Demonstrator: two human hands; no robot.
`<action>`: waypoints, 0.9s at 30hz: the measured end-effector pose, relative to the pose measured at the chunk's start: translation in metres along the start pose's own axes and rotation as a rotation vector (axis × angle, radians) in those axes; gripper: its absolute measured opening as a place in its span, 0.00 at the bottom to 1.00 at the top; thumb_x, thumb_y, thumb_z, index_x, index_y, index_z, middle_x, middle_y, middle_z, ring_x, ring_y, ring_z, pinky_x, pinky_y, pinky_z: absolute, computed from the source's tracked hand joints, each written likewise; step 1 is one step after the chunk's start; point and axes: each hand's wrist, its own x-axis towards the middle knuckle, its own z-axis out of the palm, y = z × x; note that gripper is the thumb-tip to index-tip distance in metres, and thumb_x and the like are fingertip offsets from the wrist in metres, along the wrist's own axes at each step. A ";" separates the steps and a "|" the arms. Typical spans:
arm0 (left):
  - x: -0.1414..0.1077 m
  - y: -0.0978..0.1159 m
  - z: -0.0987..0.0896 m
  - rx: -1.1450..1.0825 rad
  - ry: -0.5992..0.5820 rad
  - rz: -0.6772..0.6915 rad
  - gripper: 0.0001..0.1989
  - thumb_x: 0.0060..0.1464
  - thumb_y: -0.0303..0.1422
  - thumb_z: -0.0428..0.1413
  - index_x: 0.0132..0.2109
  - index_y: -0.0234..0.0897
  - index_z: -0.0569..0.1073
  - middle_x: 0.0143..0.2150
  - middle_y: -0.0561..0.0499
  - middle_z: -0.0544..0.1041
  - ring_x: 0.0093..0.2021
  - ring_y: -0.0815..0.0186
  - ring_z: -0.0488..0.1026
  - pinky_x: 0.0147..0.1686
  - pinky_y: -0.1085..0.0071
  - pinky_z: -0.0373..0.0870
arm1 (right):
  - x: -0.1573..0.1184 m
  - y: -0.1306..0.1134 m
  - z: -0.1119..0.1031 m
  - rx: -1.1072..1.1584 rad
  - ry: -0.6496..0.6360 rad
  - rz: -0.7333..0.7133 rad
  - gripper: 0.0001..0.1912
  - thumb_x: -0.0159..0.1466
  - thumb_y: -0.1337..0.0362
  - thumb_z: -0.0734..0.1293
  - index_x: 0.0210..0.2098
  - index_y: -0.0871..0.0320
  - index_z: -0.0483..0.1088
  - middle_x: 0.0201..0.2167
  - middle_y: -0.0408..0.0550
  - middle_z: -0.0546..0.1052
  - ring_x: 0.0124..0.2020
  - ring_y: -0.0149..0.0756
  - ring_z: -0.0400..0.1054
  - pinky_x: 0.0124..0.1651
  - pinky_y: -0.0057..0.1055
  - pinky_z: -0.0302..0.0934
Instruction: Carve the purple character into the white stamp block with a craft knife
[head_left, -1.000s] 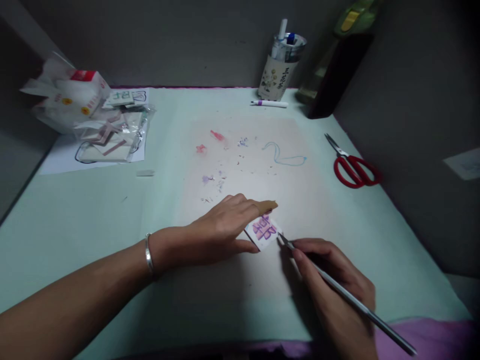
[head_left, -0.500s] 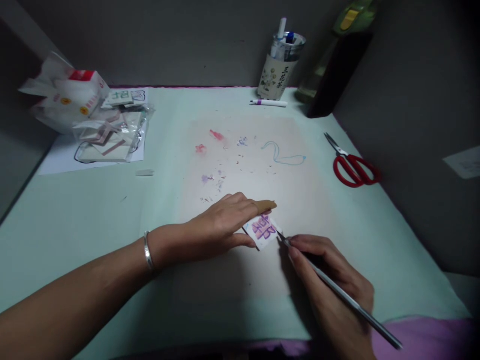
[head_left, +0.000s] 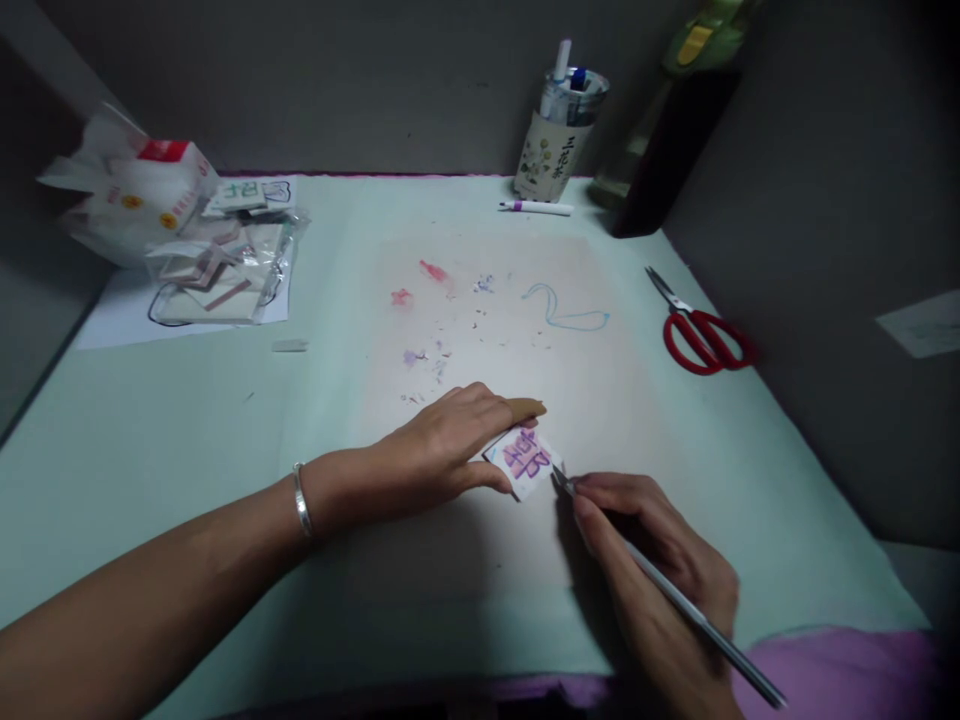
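Observation:
A small white block with purple marker characters on a pinkish patch lies on the table mat in front of me. My left hand grips it between the thumb and the fingers; one finger is wrapped in a tan bandage. A silver bracelet circles the left wrist. My right hand holds a slim metal craft knife like a pen. The knife's tip meets the block's right edge, next to the purple marks. Whether the blade is cutting into it I cannot tell.
Red-handled scissors lie at the right. At the back stand a jar of markers and a green bottle, with a purple marker before the jar. Bagged blocks and a tissue pack sit at the left. Shavings dot the mat.
The right hand and craft knife have shifted slightly left, the tip staying near the block's right edge. The left hand still grips the block, its fingers drawn back a little.

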 end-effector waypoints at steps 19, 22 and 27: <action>-0.001 0.006 0.011 0.034 0.092 -0.029 0.35 0.60 0.39 0.69 0.68 0.40 0.64 0.58 0.41 0.77 0.57 0.52 0.72 0.58 0.56 0.71 | 0.002 -0.004 0.000 0.043 -0.015 0.082 0.07 0.64 0.61 0.72 0.30 0.54 0.80 0.33 0.48 0.82 0.34 0.37 0.77 0.35 0.28 0.72; -0.002 0.006 0.012 0.036 0.118 -0.022 0.36 0.57 0.37 0.71 0.67 0.39 0.65 0.58 0.41 0.77 0.57 0.53 0.73 0.58 0.57 0.71 | 0.001 -0.003 -0.001 0.051 -0.023 0.075 0.07 0.64 0.62 0.73 0.30 0.53 0.80 0.33 0.46 0.82 0.34 0.36 0.77 0.35 0.26 0.71; -0.002 0.008 0.013 0.039 0.125 -0.034 0.37 0.56 0.37 0.72 0.66 0.37 0.66 0.58 0.40 0.77 0.58 0.53 0.73 0.58 0.57 0.72 | 0.001 -0.004 -0.002 0.063 -0.040 0.086 0.07 0.65 0.62 0.72 0.30 0.53 0.80 0.33 0.46 0.82 0.34 0.35 0.76 0.34 0.25 0.70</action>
